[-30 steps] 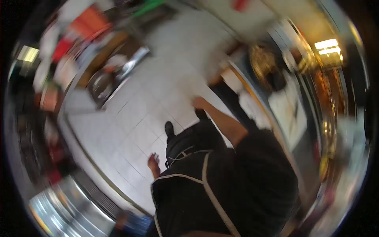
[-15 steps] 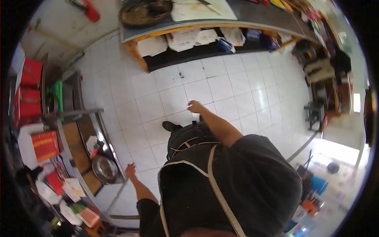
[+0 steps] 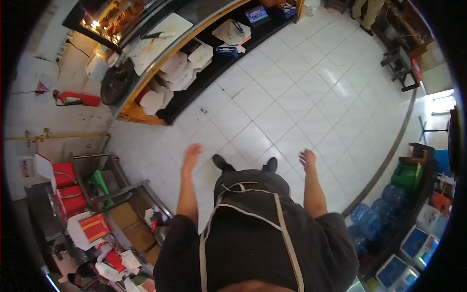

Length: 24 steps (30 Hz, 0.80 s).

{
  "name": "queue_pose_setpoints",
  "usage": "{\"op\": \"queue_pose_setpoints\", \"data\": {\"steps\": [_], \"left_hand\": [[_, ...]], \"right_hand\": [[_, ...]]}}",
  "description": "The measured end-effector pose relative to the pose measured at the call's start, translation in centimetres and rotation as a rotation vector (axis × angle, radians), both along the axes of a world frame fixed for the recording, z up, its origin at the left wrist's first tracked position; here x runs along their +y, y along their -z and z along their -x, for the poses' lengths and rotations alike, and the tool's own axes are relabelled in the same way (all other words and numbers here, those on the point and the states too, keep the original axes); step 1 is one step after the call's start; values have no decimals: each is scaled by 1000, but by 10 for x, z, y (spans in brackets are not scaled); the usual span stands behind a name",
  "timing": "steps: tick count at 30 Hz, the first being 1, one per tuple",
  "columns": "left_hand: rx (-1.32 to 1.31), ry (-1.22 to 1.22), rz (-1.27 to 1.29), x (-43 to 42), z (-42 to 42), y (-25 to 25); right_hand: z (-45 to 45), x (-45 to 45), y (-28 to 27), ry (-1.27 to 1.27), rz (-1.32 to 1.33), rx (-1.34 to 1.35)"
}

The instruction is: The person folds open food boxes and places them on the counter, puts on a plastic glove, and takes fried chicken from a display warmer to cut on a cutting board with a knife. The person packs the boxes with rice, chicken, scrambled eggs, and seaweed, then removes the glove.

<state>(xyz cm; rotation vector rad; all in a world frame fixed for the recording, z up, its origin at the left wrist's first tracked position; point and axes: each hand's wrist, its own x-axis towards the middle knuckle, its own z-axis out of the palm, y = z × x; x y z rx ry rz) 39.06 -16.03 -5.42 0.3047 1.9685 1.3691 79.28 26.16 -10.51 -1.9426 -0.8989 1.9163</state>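
Note:
My left hand [image 3: 193,153] hangs over the tiled floor [image 3: 250,138], left of my body and nearest the metal rack [image 3: 146,187]. It is a little blurred, with its fingers stretched forward and nothing held in them. On the other side my right hand [image 3: 307,159] hangs over the tiles, fingers apart and empty. Neither hand touches anything. Between them are my dark shoes [image 3: 224,163] and a dark apron with pale straps [image 3: 287,238].
Ahead left, a counter bears a white cutting board [image 3: 163,41] with a knife [image 3: 158,35]; white boxes [image 3: 197,58] fill its shelf. A fire extinguisher [image 3: 80,99] is on the wall. Water bottles [image 3: 365,219] stand right, a stool [image 3: 399,65] farther off. Another person's legs [image 3: 368,14] show.
The view has turned right, and the counter now slants at upper left. My right hand has swung from in front of my body out to the right; my left hand has come forward.

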Motion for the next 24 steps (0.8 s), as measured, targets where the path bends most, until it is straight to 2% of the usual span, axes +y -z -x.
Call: {"op": "queue_pose_setpoints", "data": {"steps": [1, 3, 5, 8, 10, 12, 14, 15, 17, 18, 19, 20, 21, 22, 23, 24], "left_hand": [[-122, 172, 22, 50, -20, -32], [-419, 201, 149, 112, -55, -90], [-339, 123, 207, 104, -60, -86], [-169, -122, 362, 49, -35, -62], [-180, -243, 431, 3, -18, -63], [-116, -278, 540, -28, 10, -63], [96, -233, 392, -66, 61, -29], [96, -211, 397, -45, 98, -20], [285, 24, 717, -20, 163, -11], [619, 353, 887, -13, 209, 22], [706, 437, 995, 41, 237, 20], [529, 470, 988, 86, 279, 28], [611, 439, 851, 130, 318, 45], [684, 357, 680, 189, 347, 58], [451, 237, 608, 235, 386, 84], [342, 157, 572, 309, 402, 70]], "right_hand": [[-16, -1, 6, 113, 27, -27], [-40, -8, 12, 242, 131, -11], [-50, -17, 24, 255, 173, 6], [1, -10, 56, 242, 243, 64], [37, -7, 74, 182, 275, 53], [88, 9, 89, 124, 261, 121], [149, 25, 101, 42, 228, 166], [182, 42, 110, 64, 231, 164], [231, 59, 125, -78, 151, 118], [254, 72, 134, -58, 121, 132], [275, 81, 145, -57, 103, 146], [301, 88, 130, 0, 139, 120], [337, 106, 114, 68, 163, 105], [361, 118, 130, 80, 184, 204], [375, 122, 144, 107, 210, 293], [401, 129, 137, 157, 207, 310]]}}
